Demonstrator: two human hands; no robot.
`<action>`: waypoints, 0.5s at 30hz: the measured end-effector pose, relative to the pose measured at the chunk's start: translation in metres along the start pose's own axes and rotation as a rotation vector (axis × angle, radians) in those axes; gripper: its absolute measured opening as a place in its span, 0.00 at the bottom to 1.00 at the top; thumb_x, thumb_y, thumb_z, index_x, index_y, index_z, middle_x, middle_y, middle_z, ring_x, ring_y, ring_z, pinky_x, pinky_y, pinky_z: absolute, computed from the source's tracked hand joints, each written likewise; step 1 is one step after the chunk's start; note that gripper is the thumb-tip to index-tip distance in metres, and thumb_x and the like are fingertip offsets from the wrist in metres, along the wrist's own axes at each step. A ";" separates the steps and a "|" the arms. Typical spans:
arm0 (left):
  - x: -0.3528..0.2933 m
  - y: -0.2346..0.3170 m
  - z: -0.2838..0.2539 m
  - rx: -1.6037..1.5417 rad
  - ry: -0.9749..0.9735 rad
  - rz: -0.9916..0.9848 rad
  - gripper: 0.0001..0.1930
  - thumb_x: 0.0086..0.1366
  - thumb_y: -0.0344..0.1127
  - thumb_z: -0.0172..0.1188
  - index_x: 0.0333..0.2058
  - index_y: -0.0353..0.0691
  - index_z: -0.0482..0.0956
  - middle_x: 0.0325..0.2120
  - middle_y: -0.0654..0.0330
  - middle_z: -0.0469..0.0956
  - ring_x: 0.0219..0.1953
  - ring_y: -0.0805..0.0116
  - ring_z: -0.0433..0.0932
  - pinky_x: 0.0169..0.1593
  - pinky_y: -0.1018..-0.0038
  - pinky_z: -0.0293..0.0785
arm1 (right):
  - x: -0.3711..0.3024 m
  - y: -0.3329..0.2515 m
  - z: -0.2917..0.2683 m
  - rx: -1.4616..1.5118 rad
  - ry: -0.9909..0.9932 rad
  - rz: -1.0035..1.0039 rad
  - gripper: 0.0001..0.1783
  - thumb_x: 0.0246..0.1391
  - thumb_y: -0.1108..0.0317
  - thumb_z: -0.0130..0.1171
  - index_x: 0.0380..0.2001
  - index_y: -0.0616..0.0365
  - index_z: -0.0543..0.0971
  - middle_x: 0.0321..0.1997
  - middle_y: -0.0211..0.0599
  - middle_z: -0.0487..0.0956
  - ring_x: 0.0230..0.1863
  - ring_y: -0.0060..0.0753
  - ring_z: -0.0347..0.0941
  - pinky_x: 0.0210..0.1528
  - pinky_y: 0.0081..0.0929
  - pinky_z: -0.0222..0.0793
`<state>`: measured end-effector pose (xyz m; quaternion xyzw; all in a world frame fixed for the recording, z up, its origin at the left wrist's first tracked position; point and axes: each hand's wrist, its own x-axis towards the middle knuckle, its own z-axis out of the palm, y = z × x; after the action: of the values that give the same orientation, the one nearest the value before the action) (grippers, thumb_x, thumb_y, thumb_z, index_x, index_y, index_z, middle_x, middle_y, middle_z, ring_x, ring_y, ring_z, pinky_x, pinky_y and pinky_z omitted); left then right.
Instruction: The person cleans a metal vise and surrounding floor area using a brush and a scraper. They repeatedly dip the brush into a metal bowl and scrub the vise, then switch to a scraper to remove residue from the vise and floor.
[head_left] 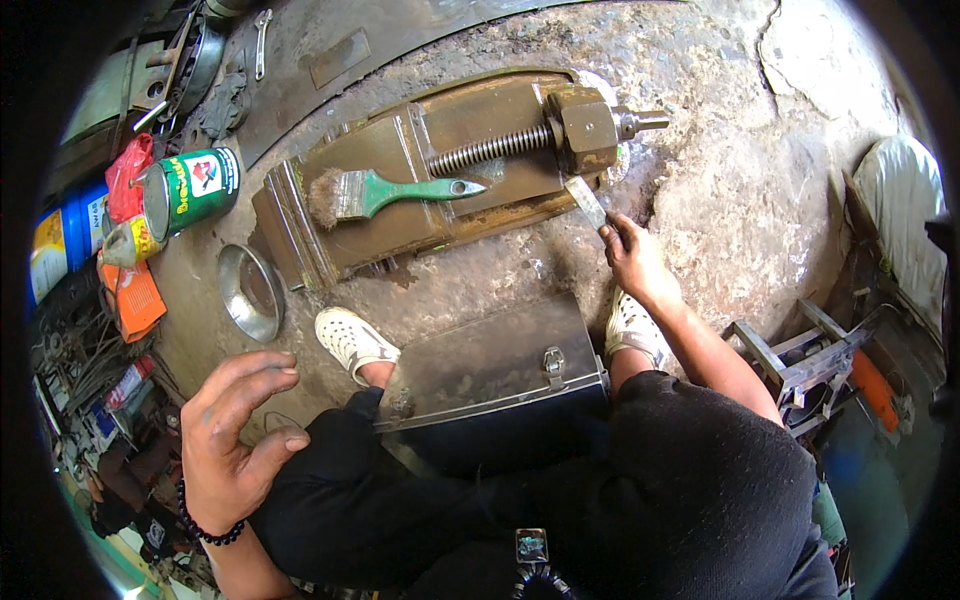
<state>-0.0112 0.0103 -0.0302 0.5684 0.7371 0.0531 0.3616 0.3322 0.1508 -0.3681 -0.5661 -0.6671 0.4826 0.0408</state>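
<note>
Scraping seemed to be the step in hand, on a long metal assembly (410, 155) that lay on the stained floor (730, 230), ahead of the person's feet. The left hand (240, 425) hung apart from it, fingers curved and thumb spread wide, holding nothing. The right hand (640, 262) was narrowed round a flat scraper (588, 203), whose tip pointed at the lower edge near the right end — whether it touched the metal could not be told. A sensible next move would call for laying the blade flat along that edge and pushing with a steady right wrist, and the idle left hand might serve to brace the work.

As for looks, the body was broad and brown, with a damp or oily sheen; light caught its raised cross ribs and the ridged bars at the left end. A heavy faceted block (583, 130) stood at the right end, equally brown. A coarse threaded screw (490, 152) ran from the block along the top, and a slim stub (643, 122) stuck out on the opposite side. Below the screw a green-handled brush (395, 192) rested on the body — bristles to the left, worn and dirty.
</note>
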 end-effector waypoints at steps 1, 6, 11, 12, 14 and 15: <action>0.000 0.000 0.001 0.006 -0.008 -0.010 0.25 0.46 0.33 0.72 0.46 0.34 0.81 0.45 0.48 0.82 0.48 0.48 0.82 0.52 0.62 0.76 | -0.002 0.000 0.001 0.032 -0.012 0.019 0.18 0.65 0.63 0.58 0.52 0.65 0.79 0.46 0.59 0.82 0.49 0.58 0.80 0.53 0.40 0.75; -0.002 -0.006 -0.002 0.043 0.035 -0.028 0.26 0.45 0.32 0.72 0.46 0.33 0.80 0.45 0.47 0.82 0.49 0.47 0.81 0.53 0.62 0.76 | -0.006 0.000 -0.002 -0.041 -0.008 0.007 0.20 0.67 0.61 0.56 0.56 0.63 0.77 0.49 0.57 0.82 0.51 0.51 0.81 0.53 0.38 0.74; -0.011 -0.010 -0.004 -0.014 0.022 -0.059 0.26 0.46 0.33 0.72 0.46 0.33 0.80 0.45 0.46 0.81 0.48 0.48 0.82 0.53 0.62 0.76 | -0.012 -0.005 -0.002 0.059 -0.043 0.106 0.21 0.67 0.61 0.56 0.56 0.65 0.77 0.48 0.58 0.82 0.51 0.52 0.81 0.53 0.38 0.74; -0.012 -0.011 -0.005 -0.012 0.020 -0.061 0.26 0.46 0.34 0.72 0.46 0.33 0.80 0.45 0.46 0.81 0.48 0.49 0.82 0.53 0.62 0.76 | -0.013 -0.005 0.001 0.061 -0.011 0.111 0.20 0.67 0.62 0.56 0.55 0.64 0.77 0.47 0.58 0.82 0.50 0.53 0.81 0.53 0.39 0.74; -0.015 -0.012 -0.006 -0.019 0.028 -0.065 0.27 0.46 0.34 0.73 0.47 0.33 0.80 0.45 0.46 0.81 0.48 0.49 0.82 0.53 0.63 0.76 | -0.014 -0.004 0.007 0.029 0.029 0.100 0.19 0.66 0.62 0.56 0.53 0.64 0.78 0.47 0.59 0.82 0.50 0.55 0.81 0.53 0.40 0.74; -0.015 -0.012 -0.005 -0.028 0.034 -0.066 0.27 0.46 0.35 0.73 0.47 0.33 0.80 0.45 0.46 0.81 0.48 0.49 0.82 0.53 0.63 0.76 | -0.013 -0.003 0.012 -0.005 0.037 0.088 0.19 0.67 0.62 0.56 0.54 0.64 0.78 0.47 0.59 0.82 0.50 0.55 0.81 0.53 0.40 0.74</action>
<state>-0.0226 -0.0054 -0.0248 0.5379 0.7606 0.0611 0.3584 0.3274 0.1339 -0.3665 -0.6039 -0.6419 0.4716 0.0306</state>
